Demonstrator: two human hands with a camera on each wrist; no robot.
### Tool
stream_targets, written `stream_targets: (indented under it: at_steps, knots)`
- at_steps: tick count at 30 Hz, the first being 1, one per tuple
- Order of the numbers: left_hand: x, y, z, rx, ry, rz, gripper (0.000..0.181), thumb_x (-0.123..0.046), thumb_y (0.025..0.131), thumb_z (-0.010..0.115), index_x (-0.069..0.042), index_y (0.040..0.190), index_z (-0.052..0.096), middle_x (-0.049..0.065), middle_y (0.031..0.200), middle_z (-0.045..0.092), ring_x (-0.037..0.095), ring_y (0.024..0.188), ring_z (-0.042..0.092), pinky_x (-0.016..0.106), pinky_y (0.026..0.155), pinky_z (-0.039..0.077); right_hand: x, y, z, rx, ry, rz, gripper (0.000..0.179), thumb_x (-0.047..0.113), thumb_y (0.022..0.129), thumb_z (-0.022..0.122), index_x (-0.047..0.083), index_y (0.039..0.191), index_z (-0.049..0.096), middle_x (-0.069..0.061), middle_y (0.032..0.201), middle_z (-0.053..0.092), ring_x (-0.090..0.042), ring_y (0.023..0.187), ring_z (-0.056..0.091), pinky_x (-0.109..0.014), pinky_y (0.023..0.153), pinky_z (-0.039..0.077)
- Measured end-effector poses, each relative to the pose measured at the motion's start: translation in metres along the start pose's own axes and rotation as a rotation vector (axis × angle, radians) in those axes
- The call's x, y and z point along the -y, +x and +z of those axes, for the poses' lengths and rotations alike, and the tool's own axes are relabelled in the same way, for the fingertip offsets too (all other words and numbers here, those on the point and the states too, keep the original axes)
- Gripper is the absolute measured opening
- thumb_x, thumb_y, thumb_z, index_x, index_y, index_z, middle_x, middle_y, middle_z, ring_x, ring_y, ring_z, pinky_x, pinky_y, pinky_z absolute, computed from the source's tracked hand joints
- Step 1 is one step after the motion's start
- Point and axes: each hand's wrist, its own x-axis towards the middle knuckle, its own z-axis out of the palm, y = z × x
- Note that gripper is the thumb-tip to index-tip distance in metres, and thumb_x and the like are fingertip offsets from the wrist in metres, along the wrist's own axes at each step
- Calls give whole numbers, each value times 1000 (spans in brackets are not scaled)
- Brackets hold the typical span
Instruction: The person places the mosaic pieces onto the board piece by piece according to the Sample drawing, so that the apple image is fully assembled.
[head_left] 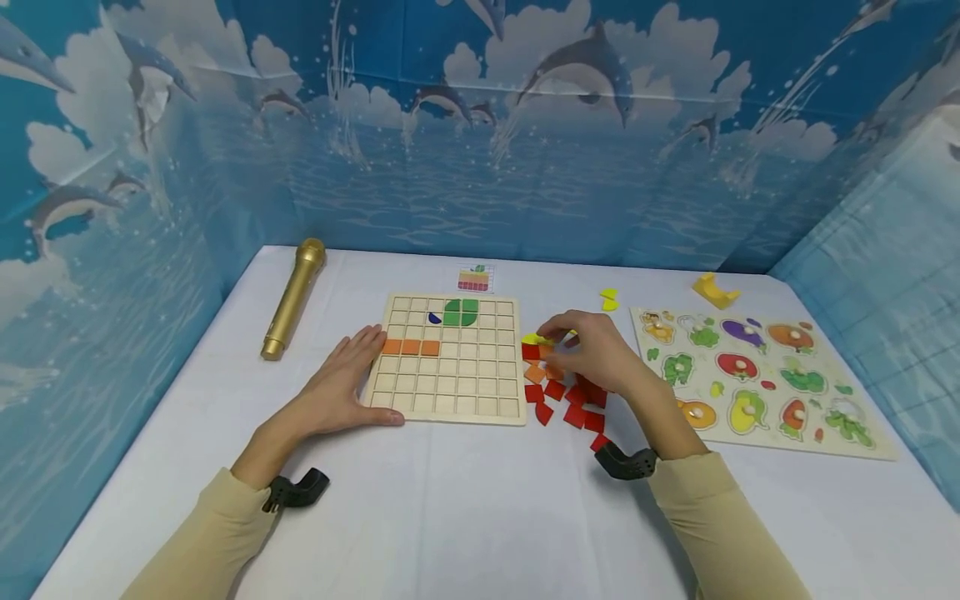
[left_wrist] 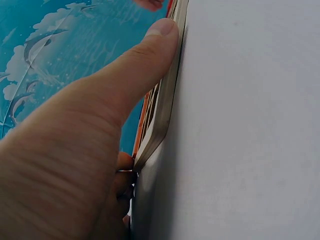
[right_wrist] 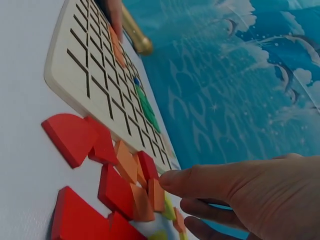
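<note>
A wooden grid board [head_left: 465, 392] lies flat on the table. In its cells are several orange squares [head_left: 411, 347], green pieces [head_left: 461, 312] and a dark blue piece [head_left: 434, 318]. My left hand [head_left: 337, 387] rests at the board's left side, fingers extended, thumb [left_wrist: 150, 47] along the near edge. My right hand [head_left: 592, 350] reaches over loose tiles right of the board, thumb and fingers apart. In the right wrist view its thumb tip is at an orange tile [right_wrist: 156, 195]; I see no tile pinched. Red tiles [right_wrist: 117, 190] lie around it.
A small pattern card [head_left: 476, 278] lies behind the board. Two yellow pieces [head_left: 609, 299] and a yellow arched block [head_left: 716, 292] sit at the back right. A vegetable puzzle board [head_left: 817, 433] lies right; a gold microphone [head_left: 294, 302] lies left. Dolphin-printed curtains [head_left: 480, 183] enclose the table.
</note>
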Motion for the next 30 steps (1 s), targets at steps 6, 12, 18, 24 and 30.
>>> stream_targets:
  at_steps: [6, 12, 18, 24, 30]
  knots:
    - [0, -2, 1, 7, -4, -10, 137, -70, 72, 86, 2, 167, 19, 16, 177, 13, 32, 165, 7, 52, 135, 4, -11, 1, 5, 7, -17, -5, 35, 12, 89, 84, 8, 123, 76, -10, 121, 72, -27, 109, 65, -47, 96, 62]
    - [0, 0, 0, 4, -1, -1, 137, -72, 72, 85, 1, 167, 18, 15, 177, 13, 31, 166, 7, 51, 135, 4, -16, 3, 8, -14, -41, 13, 29, 14, 91, 84, 10, 119, 78, -9, 113, 72, -25, 102, 65, -44, 91, 63]
    - [1, 0, 0, 4, 3, -3, 137, -71, 72, 86, 1, 167, 18, 15, 177, 13, 31, 166, 7, 51, 135, 5, -15, 5, 10, -19, -41, 14, 26, 16, 91, 84, 10, 115, 78, -8, 109, 72, -24, 96, 65, -39, 85, 62]
    - [2, 0, 0, 3, 0, -8, 137, -71, 72, 86, 0, 167, 18, 16, 177, 13, 32, 165, 7, 52, 135, 5, -15, 6, 13, -68, -49, -8, 24, 17, 89, 83, 10, 110, 76, -7, 109, 70, -23, 93, 64, -35, 82, 60]
    - [0, 0, 0, 5, 2, -9, 137, -70, 72, 86, 0, 167, 18, 16, 177, 13, 32, 165, 7, 52, 135, 5, -14, 6, 15, -119, -15, -38, 25, 19, 88, 83, 9, 110, 76, -5, 108, 70, -22, 97, 64, -40, 88, 62]
